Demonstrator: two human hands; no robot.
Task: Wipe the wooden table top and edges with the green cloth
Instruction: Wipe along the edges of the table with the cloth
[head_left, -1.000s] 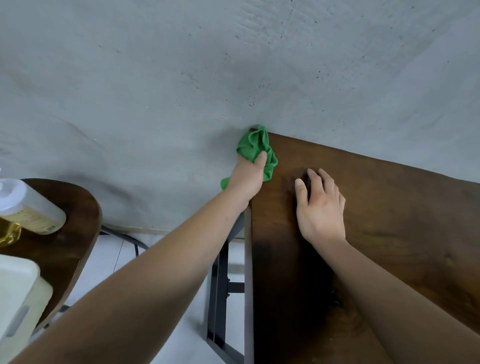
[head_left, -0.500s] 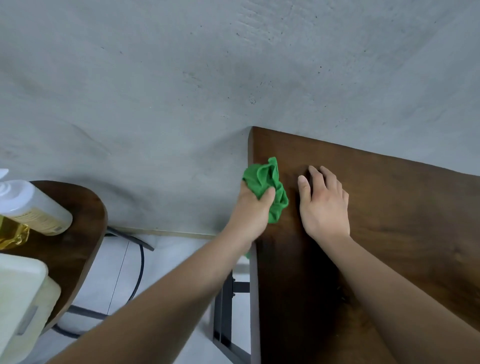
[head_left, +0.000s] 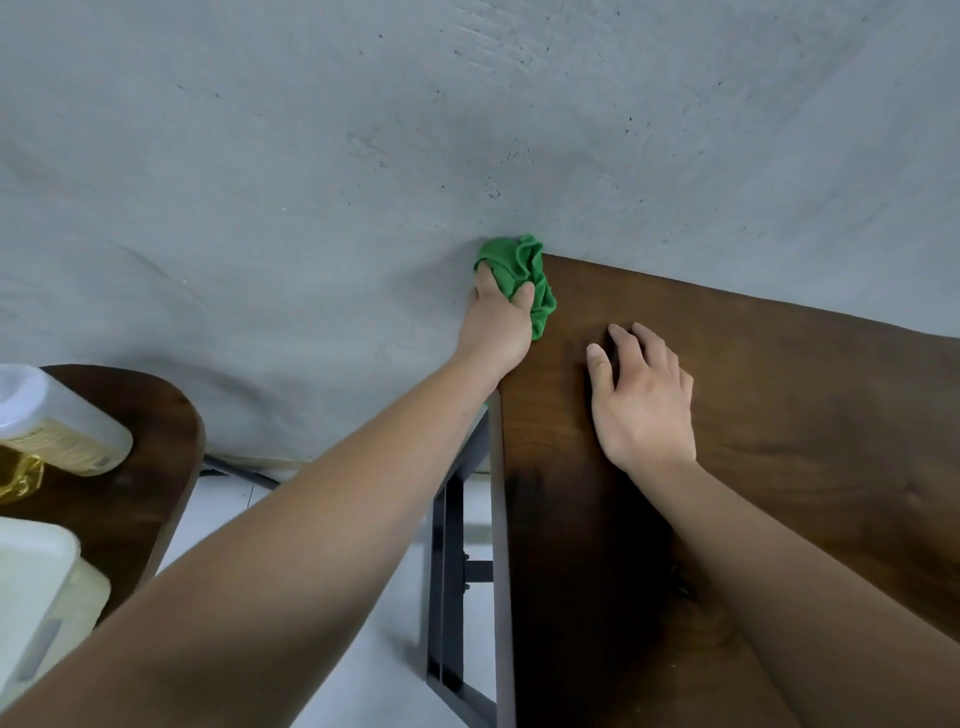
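Observation:
The dark wooden table (head_left: 805, 415) fills the right half of the view, its far side against a grey wall. My left hand (head_left: 496, 325) grips a bunched green cloth (head_left: 522, 273) and holds it against the table's far left corner, over the left edge. My right hand (head_left: 641, 400) rests flat on the table top, fingers spread, a short way right of the cloth.
A grey concrete wall (head_left: 467, 130) stands right behind the table. Black metal legs (head_left: 452, 545) show under the left edge. A smaller round wooden table (head_left: 140, 467) at the left carries a plastic bottle (head_left: 57, 421) and a white container (head_left: 36, 587).
My left hand slid the cloth toward me along the left edge, then back up to the far corner by the wall. My right hand stayed on the table top.

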